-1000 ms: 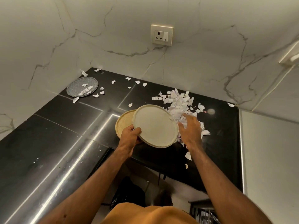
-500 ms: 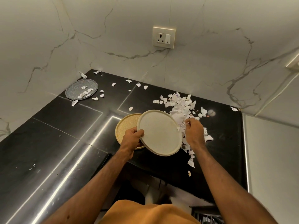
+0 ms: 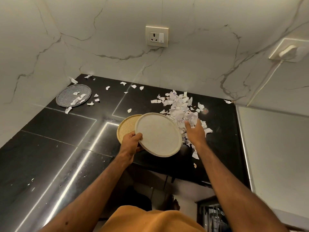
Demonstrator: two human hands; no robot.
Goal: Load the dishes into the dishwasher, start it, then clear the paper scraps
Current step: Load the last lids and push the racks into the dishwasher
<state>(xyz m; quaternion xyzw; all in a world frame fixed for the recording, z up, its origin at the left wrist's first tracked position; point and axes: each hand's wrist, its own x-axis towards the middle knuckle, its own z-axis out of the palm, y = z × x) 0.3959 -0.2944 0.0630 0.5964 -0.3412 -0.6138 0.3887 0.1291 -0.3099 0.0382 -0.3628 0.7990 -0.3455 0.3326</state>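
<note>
Head view, looking down on a black worktop (image 3: 50, 148) set in a corner of marble-patterned walls.

Left hand (image 3: 132, 142): forearm raised from the lower left, wrist bent slightly. It grips the near-left rim of the white plate (image 3: 158, 134), thumb laid on the upper face and fingers curled beneath. The plate is held tilted above the front edge of the worktop. Its upper face is bare and turned toward the camera.

Right hand (image 3: 194, 131): arm extended from the lower right, back of the hand uppermost. The fingers are stretched forward and relaxed, the thumb set apart to the left. The fingertips reach into the near edge of the pile of paper scraps (image 3: 178, 106), just beside the white plate's right rim, and are partly lost among the scraps.

The pile lies toward the back right of the worktop, with a few scraps trailing to the front edge. Loose scraps are strewn along the back edge.

A tan plate (image 3: 127, 126) lies flat near the front edge, its right part hidden under the white plate. A grey plate (image 3: 73, 95) sits in the far left corner with several scraps on it.

A wall socket (image 3: 156, 36) is mounted above the back edge.
</note>
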